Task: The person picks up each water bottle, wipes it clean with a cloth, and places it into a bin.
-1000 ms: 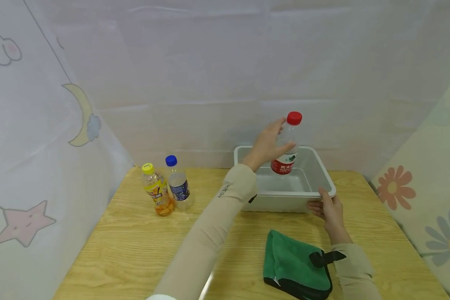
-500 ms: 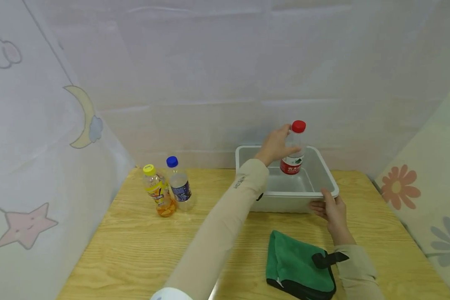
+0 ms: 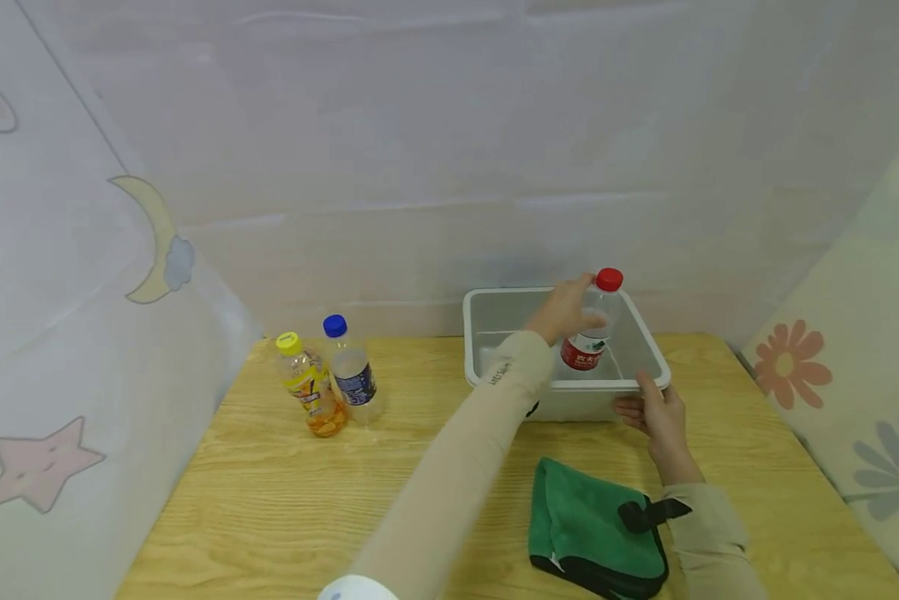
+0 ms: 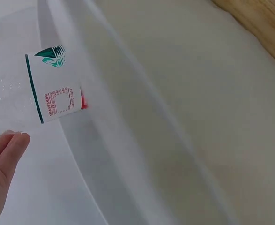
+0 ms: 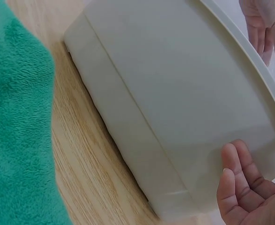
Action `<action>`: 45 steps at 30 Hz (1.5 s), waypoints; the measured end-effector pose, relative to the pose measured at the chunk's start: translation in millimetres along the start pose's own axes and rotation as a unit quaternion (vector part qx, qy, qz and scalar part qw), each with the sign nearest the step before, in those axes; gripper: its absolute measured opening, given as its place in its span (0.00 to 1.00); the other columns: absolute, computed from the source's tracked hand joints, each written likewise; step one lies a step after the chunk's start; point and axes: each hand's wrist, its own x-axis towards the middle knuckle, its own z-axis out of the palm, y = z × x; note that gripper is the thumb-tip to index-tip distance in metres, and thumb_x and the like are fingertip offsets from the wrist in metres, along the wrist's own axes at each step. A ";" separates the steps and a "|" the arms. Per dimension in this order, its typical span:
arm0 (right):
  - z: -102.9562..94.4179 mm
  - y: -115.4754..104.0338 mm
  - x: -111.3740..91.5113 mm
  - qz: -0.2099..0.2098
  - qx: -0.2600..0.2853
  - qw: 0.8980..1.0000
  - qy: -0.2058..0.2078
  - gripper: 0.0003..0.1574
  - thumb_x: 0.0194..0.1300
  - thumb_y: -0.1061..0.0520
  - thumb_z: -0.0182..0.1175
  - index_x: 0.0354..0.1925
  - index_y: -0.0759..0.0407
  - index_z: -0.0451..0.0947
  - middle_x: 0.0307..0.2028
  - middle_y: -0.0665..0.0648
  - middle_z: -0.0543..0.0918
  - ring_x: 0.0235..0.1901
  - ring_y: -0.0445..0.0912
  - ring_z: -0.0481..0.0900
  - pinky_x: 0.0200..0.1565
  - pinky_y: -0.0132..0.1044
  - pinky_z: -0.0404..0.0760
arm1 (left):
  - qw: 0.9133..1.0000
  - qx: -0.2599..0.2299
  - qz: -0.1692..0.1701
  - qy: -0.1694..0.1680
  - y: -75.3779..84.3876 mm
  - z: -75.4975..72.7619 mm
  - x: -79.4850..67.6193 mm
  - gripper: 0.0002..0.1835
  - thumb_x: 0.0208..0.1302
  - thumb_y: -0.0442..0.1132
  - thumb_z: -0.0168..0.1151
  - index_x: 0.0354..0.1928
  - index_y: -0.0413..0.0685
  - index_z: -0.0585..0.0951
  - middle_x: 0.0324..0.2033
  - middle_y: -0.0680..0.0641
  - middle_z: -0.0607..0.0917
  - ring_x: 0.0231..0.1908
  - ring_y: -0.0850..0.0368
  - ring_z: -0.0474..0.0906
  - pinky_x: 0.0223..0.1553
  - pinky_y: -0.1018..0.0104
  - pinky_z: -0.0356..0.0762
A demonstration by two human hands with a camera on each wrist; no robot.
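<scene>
My left hand (image 3: 563,312) grips a clear plastic bottle (image 3: 588,343) with a red cap and a red and white label. The bottle leans slightly, its lower part inside a white plastic bin (image 3: 486,377). In the left wrist view, fingertips (image 4: 18,142) press the side of the bottle (image 4: 57,86) above its label. My right hand (image 3: 661,421) holds the bin's front right corner, thumb over the rim and fingers beneath it. The right wrist view has those fingers (image 5: 242,176) against the outer wall of the bin (image 5: 174,93).
A yellow-capped bottle (image 3: 310,387) with orange contents and a blue-capped bottle (image 3: 353,375) stand on the left of the wooden table (image 3: 269,508). A folded green cloth (image 3: 595,521) with black edging lies in front of the bin. A fabric wall (image 3: 389,167) rises behind.
The left hand has lowered the red-capped bottle into the bin and moved it slightly right. The right hand keeps its hold on the bin's corner.
</scene>
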 end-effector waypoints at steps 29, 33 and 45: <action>5.7 1.0 1.0 -0.002 -0.009 1.000 -0.014 0.21 0.64 0.39 0.50 0.48 0.48 0.62 0.19 0.49 0.82 0.21 0.40 0.82 0.25 0.32 0.81 | 0.999 0.032 -0.016 -0.012 -19.0 19.4 -3.3 0.43 0.56 0.48 0.64 0.69 0.50 0.53 0.62 0.50 0.67 0.58 0.58 0.67 0.55 0.71 0.66; 4.5 0.5 4.4 -0.003 -0.005 1.000 -0.016 0.21 0.64 0.39 0.51 0.48 0.48 0.62 0.18 0.49 0.82 0.21 0.40 0.82 0.25 0.32 0.81 | 1.000 0.022 -0.010 -0.006 -18.3 12.2 -4.6 0.43 0.57 0.49 0.63 0.69 0.50 0.52 0.62 0.50 0.66 0.58 0.58 0.66 0.55 0.70 0.67; 1.7 -3.3 11.4 0.001 0.008 1.000 -0.019 0.21 0.64 0.40 0.51 0.48 0.49 0.62 0.18 0.50 0.82 0.21 0.41 0.82 0.24 0.32 0.80 | 0.999 0.034 0.021 -0.006 -10.6 -8.4 -9.0 0.43 0.56 0.53 0.62 0.70 0.52 0.52 0.66 0.54 0.58 0.64 0.62 0.56 0.61 0.72 0.57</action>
